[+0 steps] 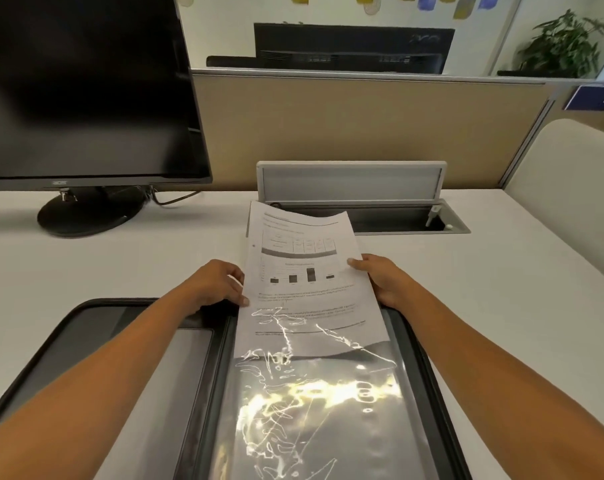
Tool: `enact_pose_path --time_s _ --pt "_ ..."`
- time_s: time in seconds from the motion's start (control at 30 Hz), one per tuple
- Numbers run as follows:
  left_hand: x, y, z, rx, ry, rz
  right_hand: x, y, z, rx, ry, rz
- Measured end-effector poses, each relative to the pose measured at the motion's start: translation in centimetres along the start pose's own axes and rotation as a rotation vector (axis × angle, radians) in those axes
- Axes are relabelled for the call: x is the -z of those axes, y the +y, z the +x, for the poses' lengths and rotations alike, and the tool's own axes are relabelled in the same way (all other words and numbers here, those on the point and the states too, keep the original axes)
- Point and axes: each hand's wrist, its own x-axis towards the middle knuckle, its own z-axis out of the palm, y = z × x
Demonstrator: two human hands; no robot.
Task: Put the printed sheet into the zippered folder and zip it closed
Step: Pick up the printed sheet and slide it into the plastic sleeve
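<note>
Desk (pixel 120 265), printed sheet (pixel 304 271) (sign (pixel 595 98): "43")

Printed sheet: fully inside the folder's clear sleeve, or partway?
Partway. The printed sheet has its lower end under the clear sleeve; the rest sticks out past the folder, held by left hand and right hand.

Text on printed sheet (pixel 304 271) too blurred to read; zippered folder (pixel 189 393) cut off by bottom edge.

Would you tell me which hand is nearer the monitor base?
Left. The left hand grips the printed sheet on its left edge, right of the monitor base; the right hand grips its opposite edge, farther away.
</note>
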Motion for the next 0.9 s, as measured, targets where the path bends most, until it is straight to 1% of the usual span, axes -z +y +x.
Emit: enact_pose_path --time_s 0.07,0.13,0.27,0.33,0.4,0.5,0.57,0.7,0.8,0.87,0.9 --pt "0.1 -0.1 0.2 -0.007 0.001 0.017 0.1 0.1 0.1 0.013 0.012 -0.012" --pt "-0.1 -0.4 0.5 0.006 0.022 -0.018 0.5 0.2 0.0 0.009 -0.019 -0.061" --pt "-1.0 -0.2 1.0 0.005 0.123 -0.272 1.6 -0.1 -0.5 -0.039 -0.161 -0.152" --pt "-1.3 0.2 1.1 0.019 0.178 -0.335 2.0 -0.3 -0.9 -0.053 -0.214 -0.209" --pt "-1.6 0.5 1.0 0.033 0.186 -0.355 2.3 -0.4 -1.1 -0.064 -0.236 -0.243" --pt "-1.8 0.5 1.1 0.033 0.155 -0.329 2.6 -0.4 -1.2 -0.055 -0.225 -0.209" --pt "-1.6 0.4 1.0 0.030 0.111 -0.295 2.5 -0.3 -1.0 -0.030 -0.171 -0.156" --pt "-0.5 0.0 0.3 0.039 -0.013 -0.051 1.8 0.1 -0.6 -0.004 -0.027 -0.050" --pt "0.2 -0.1 0.1 0.030 -0.078 0.017 1.4 0.2 -0.4 0.008 0.005 -0.022" --pt "0.0 0.0 0.0 0.013 -0.056 0.065 1.1 0.1 -0.4 0.020 -0.007 -0.047" --pt "-0.4 0.1 -0.1 -0.009 0.014 0.120 0.9 0.1 -0.4 0.024 -0.015 -0.068"
